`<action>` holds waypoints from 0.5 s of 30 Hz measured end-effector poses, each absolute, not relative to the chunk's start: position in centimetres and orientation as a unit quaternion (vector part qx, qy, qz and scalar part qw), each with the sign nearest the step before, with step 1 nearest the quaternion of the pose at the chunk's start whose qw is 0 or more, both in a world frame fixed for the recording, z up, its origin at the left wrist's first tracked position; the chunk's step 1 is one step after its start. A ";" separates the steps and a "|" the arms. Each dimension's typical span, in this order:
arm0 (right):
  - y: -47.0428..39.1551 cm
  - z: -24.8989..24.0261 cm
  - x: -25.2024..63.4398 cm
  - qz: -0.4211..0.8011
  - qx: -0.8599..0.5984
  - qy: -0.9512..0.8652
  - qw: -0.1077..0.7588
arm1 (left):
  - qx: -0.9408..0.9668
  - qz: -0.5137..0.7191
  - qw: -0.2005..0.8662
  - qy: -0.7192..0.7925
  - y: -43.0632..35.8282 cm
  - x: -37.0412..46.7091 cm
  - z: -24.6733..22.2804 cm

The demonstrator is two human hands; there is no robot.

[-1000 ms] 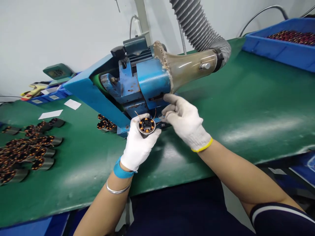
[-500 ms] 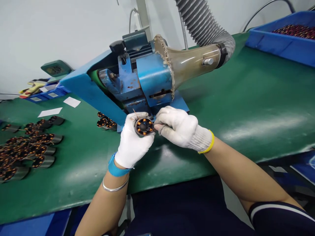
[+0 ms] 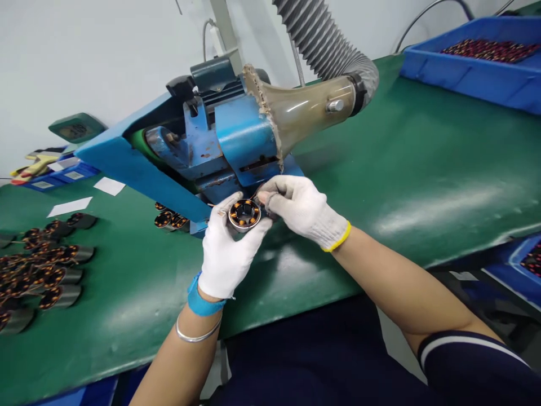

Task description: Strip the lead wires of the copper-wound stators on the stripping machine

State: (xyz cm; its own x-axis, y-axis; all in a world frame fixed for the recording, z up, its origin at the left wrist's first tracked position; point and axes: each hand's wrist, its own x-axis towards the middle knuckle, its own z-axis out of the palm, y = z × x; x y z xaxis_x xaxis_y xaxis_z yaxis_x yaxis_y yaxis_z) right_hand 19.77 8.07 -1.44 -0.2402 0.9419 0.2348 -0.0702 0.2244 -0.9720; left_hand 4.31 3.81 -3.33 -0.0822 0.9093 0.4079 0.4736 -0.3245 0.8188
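Note:
My left hand (image 3: 230, 248), in a white glove, is closed around a motor stator (image 3: 244, 214), a round metal ring with copper coils inside. The stator's open face is tilted up toward me. Beside its upper right edge, my gloved right hand (image 3: 296, 206) pinches a thin wire (image 3: 256, 194) that runs from the stator; the fingertips partly hide it. Both hands are just in front of a blue belt-driven machine (image 3: 245, 135) with a slot in its housing.
Many similar stators (image 3: 59, 276) stand at left, and a few (image 3: 171, 220) sit beside the machine. A clear duct (image 3: 313, 107) joins a grey hose (image 3: 316, 39). At back right is a blue bin (image 3: 465, 70) of small dark red parts. Paper slips (image 3: 70, 207) lie on the green table (image 3: 139, 293).
The stator has been turned and tilted in my left hand. My right fingers have shifted up to its upper right edge. The whole view has swung slightly right.

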 end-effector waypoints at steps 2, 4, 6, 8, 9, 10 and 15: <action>8.4 -1.7 19.9 0.504 -0.390 -0.559 0.531 | 0.619 0.523 0.216 0.544 3.9 5.3 -3.1; 8.7 -1.7 20.2 0.477 -0.417 -0.537 0.557 | 0.598 0.541 0.203 0.556 4.1 6.4 -2.7; 8.7 -1.5 20.4 0.452 -0.429 -0.544 0.561 | 0.582 0.550 0.209 0.561 4.5 7.3 -2.5; 8.4 -1.2 20.4 0.455 -0.439 -0.559 0.537 | 0.572 0.563 0.223 0.554 5.0 7.8 -2.5; 8.1 -1.0 20.2 0.466 -0.447 -0.562 0.517 | 0.569 0.572 0.221 0.548 5.2 7.9 -2.5; 7.9 -0.9 20.0 0.477 -0.455 -0.563 0.499 | 0.568 0.581 0.215 0.541 5.5 8.0 -2.6; 7.2 -1.2 18.7 0.476 -0.446 -0.574 0.495 | 0.569 0.604 0.194 0.522 6.6 7.9 -2.9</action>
